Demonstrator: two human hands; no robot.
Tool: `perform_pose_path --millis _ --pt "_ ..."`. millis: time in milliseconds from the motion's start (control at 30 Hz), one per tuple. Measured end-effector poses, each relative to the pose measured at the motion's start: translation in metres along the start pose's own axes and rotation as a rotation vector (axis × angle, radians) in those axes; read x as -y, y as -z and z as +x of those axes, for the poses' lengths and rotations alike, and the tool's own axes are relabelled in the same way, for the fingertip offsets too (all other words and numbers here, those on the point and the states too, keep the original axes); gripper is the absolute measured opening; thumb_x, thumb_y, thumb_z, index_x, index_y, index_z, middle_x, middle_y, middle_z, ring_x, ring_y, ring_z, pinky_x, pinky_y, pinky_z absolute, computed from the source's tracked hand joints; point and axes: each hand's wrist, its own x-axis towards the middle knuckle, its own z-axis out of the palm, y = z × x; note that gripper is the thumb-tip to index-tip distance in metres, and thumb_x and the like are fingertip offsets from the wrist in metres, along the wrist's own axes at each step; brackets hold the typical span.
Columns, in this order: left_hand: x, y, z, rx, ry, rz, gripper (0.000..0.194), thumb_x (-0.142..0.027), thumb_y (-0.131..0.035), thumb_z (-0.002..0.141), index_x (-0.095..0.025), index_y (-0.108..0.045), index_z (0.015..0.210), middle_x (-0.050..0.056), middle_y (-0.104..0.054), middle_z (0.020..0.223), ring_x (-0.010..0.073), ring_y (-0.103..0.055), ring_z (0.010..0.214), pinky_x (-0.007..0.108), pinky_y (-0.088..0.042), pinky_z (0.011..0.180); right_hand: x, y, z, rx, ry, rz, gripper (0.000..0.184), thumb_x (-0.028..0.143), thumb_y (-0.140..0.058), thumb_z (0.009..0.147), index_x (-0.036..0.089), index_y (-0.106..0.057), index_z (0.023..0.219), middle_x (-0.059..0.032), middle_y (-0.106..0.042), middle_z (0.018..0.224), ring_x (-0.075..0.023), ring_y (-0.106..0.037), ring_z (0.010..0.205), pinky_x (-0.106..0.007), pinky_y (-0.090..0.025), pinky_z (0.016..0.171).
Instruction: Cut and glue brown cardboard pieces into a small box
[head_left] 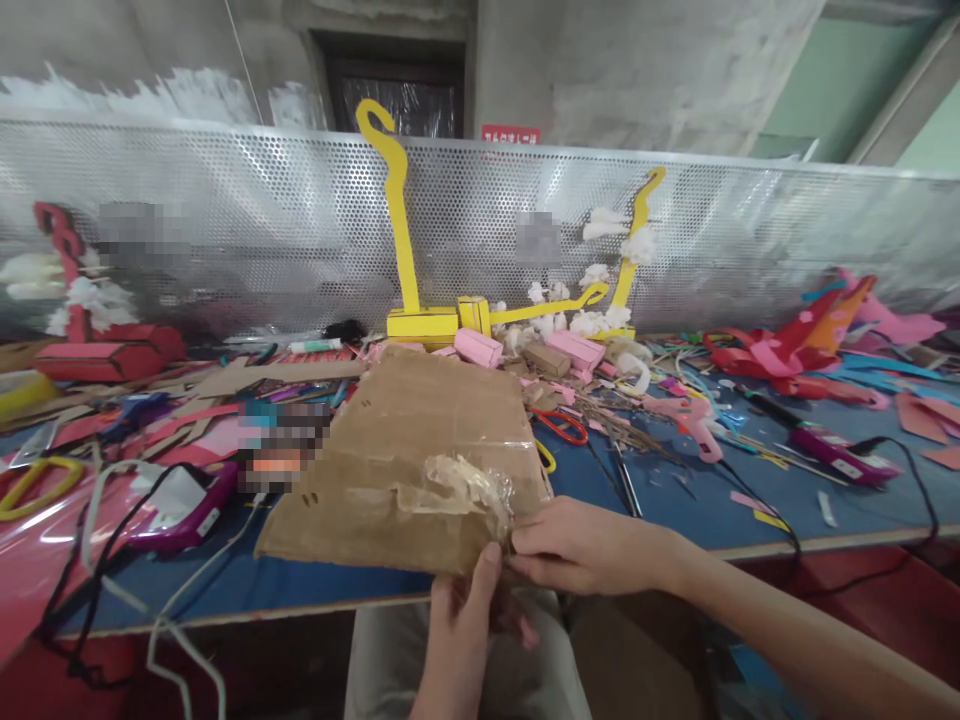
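A brown cardboard sheet (420,420) lies over the front edge of the blue table, its surface torn and patched with clear tape (469,480) near the lower right. My left hand (465,610) grips the sheet's near edge, thumb on top and fingers below. Beside it, my right hand (562,545) is closed in a pinch at the same corner, by the crumpled tape. What sits between the right fingertips is hidden. Some pinkish scrap (521,620) hangs just under the left hand.
Yellow hook-shaped paper pieces (401,220) stand behind the cardboard, with pink paper blocks (478,348) in front. Scissors (559,425), a pink glue gun (690,420) and a purple device with a cord (840,452) lie to the right. Yellow-handled scissors (41,485) and another purple device (187,510) are left.
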Motion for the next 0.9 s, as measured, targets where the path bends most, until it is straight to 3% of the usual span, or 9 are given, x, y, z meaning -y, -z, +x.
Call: perform_pose_path --millis 133,467,600,700,800,900 --pt "0.007 0.001 -0.002 -0.019 -0.024 0.049 0.049 -0.062 -0.076 0.074 -0.015 -0.062 0.067 0.003 -0.062 0.041 0.0170 -0.060 0.038 0.025 -0.049 0.045 -0.006 -0.005 -0.002 -0.026 -0.033 0.099 0.032 0.028 -0.044 0.105 0.020 -0.053 0.075 0.0034 -0.052 0.069 -0.0114 -0.047 0.065 -0.025 -0.037 0.065" --pt "0.014 0.005 -0.002 -0.113 -0.060 0.102 0.052 -0.060 -0.079 0.073 -0.017 -0.061 0.097 -0.002 -0.062 0.044 0.0207 -0.061 0.036 0.030 -0.051 0.044 -0.015 -0.021 -0.012 -0.231 -0.130 0.366 0.042 0.035 -0.045 0.104 0.020 -0.038 0.065 0.0067 -0.034 0.064 -0.0094 -0.030 0.060 -0.026 -0.025 0.058" --pt "0.016 0.009 0.000 -0.200 -0.091 0.099 0.053 -0.056 -0.079 0.074 -0.019 -0.055 0.104 -0.002 -0.068 0.058 0.0198 -0.063 0.039 0.031 -0.054 0.046 -0.017 -0.031 -0.012 -0.349 -0.219 0.540 0.048 0.042 -0.049 0.102 0.019 -0.037 0.062 0.0068 -0.030 0.062 -0.0093 -0.026 0.060 -0.026 -0.021 0.055" --pt "0.022 0.013 0.000 -0.249 -0.118 0.091 0.053 -0.052 -0.082 0.071 -0.021 -0.053 0.104 0.000 -0.073 0.073 0.0194 -0.067 0.044 0.032 -0.056 0.048 -0.023 -0.039 -0.009 -0.516 -0.304 0.720 0.050 0.050 -0.054 0.099 0.019 -0.039 0.062 0.0060 -0.033 0.062 -0.0092 -0.028 0.059 -0.024 -0.023 0.053" --pt "0.032 0.017 -0.001 -0.309 -0.094 0.065 0.055 -0.052 -0.083 0.070 -0.021 -0.054 0.104 0.003 -0.074 0.085 0.0195 -0.068 0.048 0.032 -0.055 0.043 -0.032 -0.044 -0.004 -0.766 -0.387 0.932 0.049 0.058 -0.051 0.097 0.021 -0.042 0.066 0.0061 -0.035 0.060 -0.0090 -0.030 0.053 -0.022 -0.028 0.048" --pt "0.039 0.020 -0.002 -0.324 -0.042 0.037 0.059 -0.054 -0.084 0.068 -0.019 -0.054 0.106 0.007 -0.074 0.092 0.0184 -0.067 0.050 0.032 -0.057 0.043 -0.041 -0.040 0.003 -0.970 -0.427 1.132 0.046 0.058 -0.057 0.093 0.022 -0.042 0.068 0.0080 -0.034 0.057 -0.0077 -0.032 0.047 -0.021 -0.035 0.046"
